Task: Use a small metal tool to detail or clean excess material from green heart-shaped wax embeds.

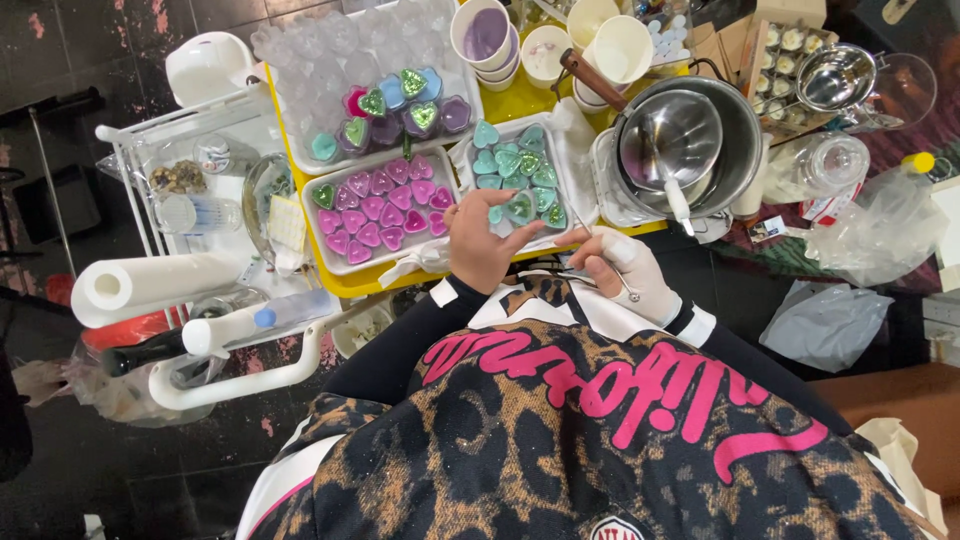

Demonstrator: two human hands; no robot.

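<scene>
Dark floor shows all around a crowded yellow table [520, 105]. Near its front edge sits a white tray of teal heart candles [515, 180]. The left hand [482, 243] rests at the front edge of that tray, with its fingers [520, 236] spread apart and touching a teal heart [519, 208]; it is not squeezing anything. The right hand [632, 272] wears a white glove and is just beside the left one, at the table's front edge. Its fingers are pinched together on thin metal tweezers [600, 262]. To the left is a white tray of pink heart candles [380, 212]. At the right side of the table sits a big metal pot [690, 140]. A paper towel roll [150, 285] lies on a white cart on the left.
</scene>
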